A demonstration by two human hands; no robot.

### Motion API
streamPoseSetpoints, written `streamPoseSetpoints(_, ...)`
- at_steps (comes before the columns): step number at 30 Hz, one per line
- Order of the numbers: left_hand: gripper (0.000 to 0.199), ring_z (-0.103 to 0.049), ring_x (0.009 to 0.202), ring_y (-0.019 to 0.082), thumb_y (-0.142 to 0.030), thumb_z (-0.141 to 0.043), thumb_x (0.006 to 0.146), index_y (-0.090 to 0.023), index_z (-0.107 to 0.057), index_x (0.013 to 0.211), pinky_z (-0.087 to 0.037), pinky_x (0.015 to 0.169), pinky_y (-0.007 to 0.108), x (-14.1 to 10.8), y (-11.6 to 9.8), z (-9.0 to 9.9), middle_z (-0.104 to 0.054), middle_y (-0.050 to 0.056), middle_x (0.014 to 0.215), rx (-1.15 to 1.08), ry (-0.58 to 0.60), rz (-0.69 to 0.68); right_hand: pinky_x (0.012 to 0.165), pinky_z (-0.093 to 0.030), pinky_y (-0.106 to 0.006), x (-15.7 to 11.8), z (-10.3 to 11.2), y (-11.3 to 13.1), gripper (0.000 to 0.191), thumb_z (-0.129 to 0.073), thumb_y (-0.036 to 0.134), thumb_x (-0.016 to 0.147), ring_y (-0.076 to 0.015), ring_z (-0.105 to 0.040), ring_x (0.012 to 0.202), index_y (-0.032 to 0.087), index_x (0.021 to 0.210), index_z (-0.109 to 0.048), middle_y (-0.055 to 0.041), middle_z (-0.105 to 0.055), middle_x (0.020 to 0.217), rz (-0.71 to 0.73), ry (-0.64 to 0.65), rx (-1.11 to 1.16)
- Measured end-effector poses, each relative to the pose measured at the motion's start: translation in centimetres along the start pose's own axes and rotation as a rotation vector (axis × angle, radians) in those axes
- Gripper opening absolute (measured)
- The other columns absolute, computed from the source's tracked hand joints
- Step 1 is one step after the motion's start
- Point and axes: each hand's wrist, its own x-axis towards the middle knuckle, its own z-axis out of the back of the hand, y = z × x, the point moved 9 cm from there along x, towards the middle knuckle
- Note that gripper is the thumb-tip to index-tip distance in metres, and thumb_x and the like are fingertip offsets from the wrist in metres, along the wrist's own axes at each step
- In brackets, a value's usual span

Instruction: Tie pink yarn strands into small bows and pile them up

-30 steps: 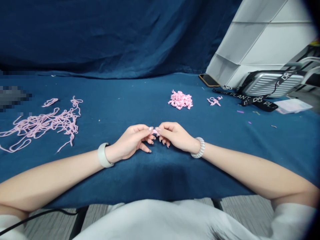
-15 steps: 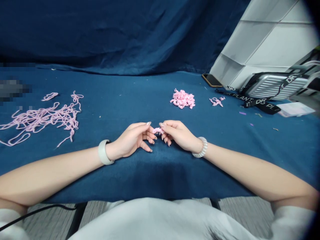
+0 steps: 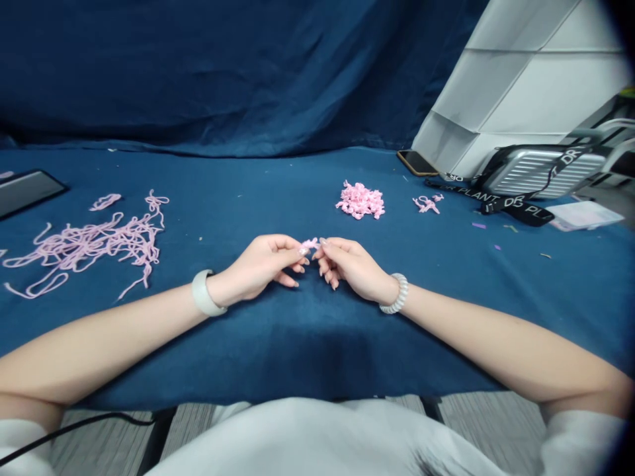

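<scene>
Between my fingertips is a small knotted piece of pink yarn [image 3: 310, 244], held just above the blue cloth. My left hand [image 3: 268, 264] pinches its left end with thumb and forefinger, the other fingers loosely curled. At the right end, my right hand [image 3: 350, 261] grips it the same way. Beyond my hands a heap of pink knotted yarn [image 3: 360, 200] lies on the cloth, with a smaller knotted scrap [image 3: 427, 203] to its right. Over on the left spreads a tangle of loose pale pink yarn [image 3: 99, 244], a short looped strand [image 3: 106, 201] just behind it.
The blue cloth [image 3: 278, 350] covers the table. A dark flat device [image 3: 30, 192] lies at the far left. On the right are a phone [image 3: 417, 162], a white box [image 3: 506, 86], a silver ribbed case [image 3: 546, 170], a black lanyard [image 3: 526, 210] and small paper scraps.
The left thumb has shifted over the yarn piece, covering more of its left end, and the piece sits slightly higher. The camera view has shifted a little. Both hands keep their pinch.
</scene>
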Motion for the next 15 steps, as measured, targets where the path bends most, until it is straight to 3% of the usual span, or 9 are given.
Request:
streamPoseSetpoints(3,0.025,-0.061,0.067,0.012,-0.037,-0.066,0.075,-0.013,-0.064,0.083,-0.053,0.053,0.022,3.6,-2.6,2.2,-0.066,0.007,0.081,0.245,-0.048,-0.09,0.036,-0.041,-0.015,0.2,0.1,-0.1,0.027,-0.052,0.042,0.084,-0.0052,-0.048,0.041,0.016,0.079,-0.055,0.0042,-0.053,0.055,-0.017,-0.033,0.021)
streamPoseSetpoints(6,0.032,-0.063,0.069,0.015,-0.044,-0.056,0.08,-0.014,-0.068,0.084,-0.052,0.06,0.026,8.5,-6.2,4.7,-0.07,0.008,0.082,0.822,-0.159,-0.285,0.036,-0.041,-0.014,0.3,0.2,-0.1,0.027,-0.05,0.041,0.086,-0.0044,-0.047,0.04,0.015,0.08,-0.055,0.0042,-0.053,0.055,-0.024,-0.042,0.016)
streamPoseSetpoints(11,0.026,-0.064,0.081,0.023,-0.037,-0.06,0.076,-0.014,-0.072,0.077,-0.047,0.079,0.032,15.4,-8.2,10.0,-0.071,0.011,0.083,1.053,-0.345,-0.301,0.037,-0.042,-0.014,0.3,-0.1,-0.3,0.024,-0.048,0.036,0.087,-0.004,-0.047,0.042,0.015,0.082,-0.056,0.0038,-0.052,0.057,-0.016,-0.007,-0.042)
streamPoseSetpoints(15,0.032,-0.062,0.094,0.029,-0.033,-0.061,0.073,-0.01,-0.072,0.092,-0.044,0.086,0.036,17.7,-8.1,13.1,-0.07,0.016,0.096,1.168,-0.413,-0.226,0.038,-0.042,-0.014,0.5,-0.4,-0.6,0.02,-0.046,0.031,0.088,-0.0044,-0.048,0.044,0.014,0.084,-0.056,0.003,-0.053,0.057,-0.035,-0.002,-0.104)
